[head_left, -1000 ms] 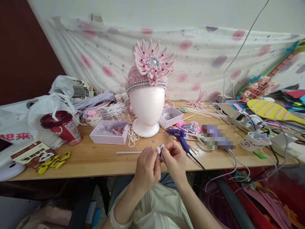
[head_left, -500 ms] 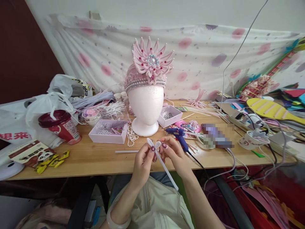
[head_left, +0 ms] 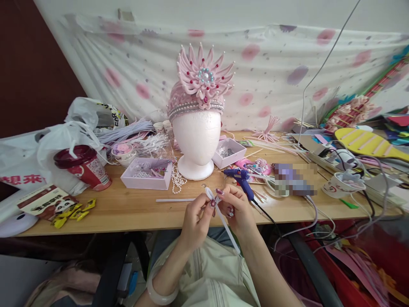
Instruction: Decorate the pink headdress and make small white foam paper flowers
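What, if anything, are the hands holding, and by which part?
The left hand and right hand pinch a white strip near its looped upper end.

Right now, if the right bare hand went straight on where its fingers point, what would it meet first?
The right bare hand would most likely meet the thin white strip first, then the left hand pinching it; depth is unclear.

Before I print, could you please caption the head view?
Left hand and right hand pinch a white strip before a foam head.
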Demonstrator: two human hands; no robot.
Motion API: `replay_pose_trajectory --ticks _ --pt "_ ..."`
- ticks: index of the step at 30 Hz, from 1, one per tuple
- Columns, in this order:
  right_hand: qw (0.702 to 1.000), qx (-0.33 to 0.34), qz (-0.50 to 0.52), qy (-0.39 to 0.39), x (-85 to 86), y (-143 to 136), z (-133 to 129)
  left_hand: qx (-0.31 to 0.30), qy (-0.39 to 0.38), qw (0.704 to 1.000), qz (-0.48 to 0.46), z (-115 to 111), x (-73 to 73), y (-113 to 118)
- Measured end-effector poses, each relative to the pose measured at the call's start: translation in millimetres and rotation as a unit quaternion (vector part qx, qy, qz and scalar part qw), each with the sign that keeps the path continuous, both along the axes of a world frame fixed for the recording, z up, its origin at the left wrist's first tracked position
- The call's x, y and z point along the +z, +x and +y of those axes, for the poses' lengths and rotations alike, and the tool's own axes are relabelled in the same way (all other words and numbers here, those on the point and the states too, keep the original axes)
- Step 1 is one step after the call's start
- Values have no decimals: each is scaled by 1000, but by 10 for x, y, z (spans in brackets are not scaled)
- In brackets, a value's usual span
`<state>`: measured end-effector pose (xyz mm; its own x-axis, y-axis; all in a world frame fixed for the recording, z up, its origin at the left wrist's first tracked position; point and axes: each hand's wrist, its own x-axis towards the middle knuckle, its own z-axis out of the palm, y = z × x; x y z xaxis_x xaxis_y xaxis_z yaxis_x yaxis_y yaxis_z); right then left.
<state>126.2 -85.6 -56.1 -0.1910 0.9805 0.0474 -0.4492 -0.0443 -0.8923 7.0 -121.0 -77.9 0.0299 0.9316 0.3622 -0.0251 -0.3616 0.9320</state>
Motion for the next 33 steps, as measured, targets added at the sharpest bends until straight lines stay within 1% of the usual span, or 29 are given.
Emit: replay_pose_trajectory --ticks 3,6,9,11,13,16,18,21,24,25,27,29,30,31,33 --pt "998 -11 -46 46 -11 39 14 -40 -40 997 -53 58 -29 -36" --pt "992 25 -107 69 -6 98 19 -85 -67 992 -71 99 -22 -87" --pt "986 50 -136 88 23 110 13 -109 -64 990 -59 89 44 -118" --pt "986 42 -131 96 41 90 7 -125 -63 988 -59 61 100 -120" --pt "986 15 -129 102 47 67 1 -133 -74 986 -61 32 140 -109" --pt "979 -30 -158 124 34 61 -8 -101 -91 990 -49 1 156 -87" --pt "968 -37 -196 151 23 81 -15 -73 -91 992 -40 -10 156 -80" --pt "940 -19 -271 205 22 122 -25 -63 -100 993 -26 -19 166 -84" --pt "906 -35 -342 247 30 143 -26 -41 -94 995 14 -35 176 -88" --pt "897 -46 -359 255 32 144 -24 -18 -76 996 45 -45 175 -86" --pt "884 -59 -382 264 36 140 -21 57 -12 989 133 -71 170 -79" --pt "883 -59 -384 262 40 135 -20 125 55 969 208 -98 167 -73" --pt "889 -56 -376 256 43 132 -19 136 67 964 219 -107 170 -73" --pt "898 -48 -361 245 46 129 -17 128 57 968 207 -111 175 -75" --pt "922 -19 -317 221 50 121 -10 76 -10 988 136 -102 188 -87"
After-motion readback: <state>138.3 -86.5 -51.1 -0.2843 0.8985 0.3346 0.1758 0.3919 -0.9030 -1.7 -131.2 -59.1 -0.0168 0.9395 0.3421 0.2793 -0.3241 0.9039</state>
